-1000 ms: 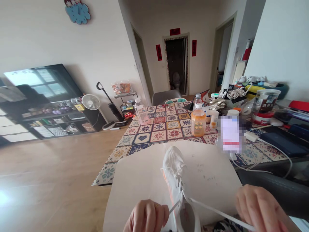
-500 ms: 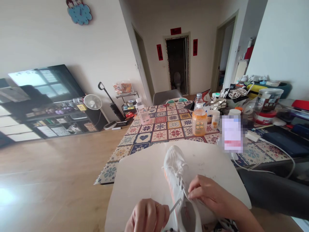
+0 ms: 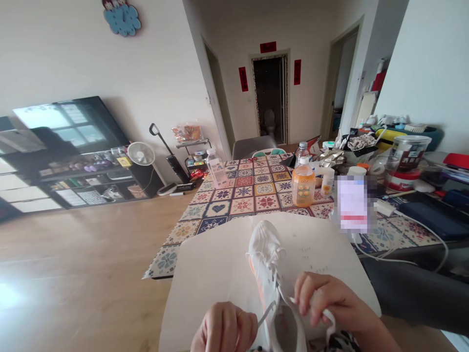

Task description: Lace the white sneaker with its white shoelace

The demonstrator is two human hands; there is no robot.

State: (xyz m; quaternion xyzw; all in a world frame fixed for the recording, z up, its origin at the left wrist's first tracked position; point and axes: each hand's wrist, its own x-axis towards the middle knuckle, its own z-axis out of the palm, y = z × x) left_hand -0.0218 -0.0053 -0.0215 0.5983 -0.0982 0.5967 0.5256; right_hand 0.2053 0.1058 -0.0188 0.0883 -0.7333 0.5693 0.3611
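A white sneaker [image 3: 266, 244] with a pale orange edge lies on the white board [image 3: 216, 259], its toe pointing away from me and its opening near me. My left hand [image 3: 226, 326] is closed on one end of the shoelace [image 3: 266, 313], which runs taut from the sneaker's eyelets. To the right of the opening, my right hand [image 3: 326, 298] has its fingers curled round the other lace; a loop of it [image 3: 331, 320] hangs out below the fingers. The sneaker's heel is cut off by the lower frame edge.
Beyond the board, a patterned tablecloth [image 3: 244, 193] carries an orange drink bottle [image 3: 303, 185], a pinkish clear bottle [image 3: 217, 171] and a phone with a blurred screen [image 3: 352, 203]. A white cable [image 3: 388, 259] trails along the right. Clutter fills the table's right side.
My right hand has moved right, away from the sneaker's opening, drawing its lace outward. My left hand has stayed nearly still with its lace.
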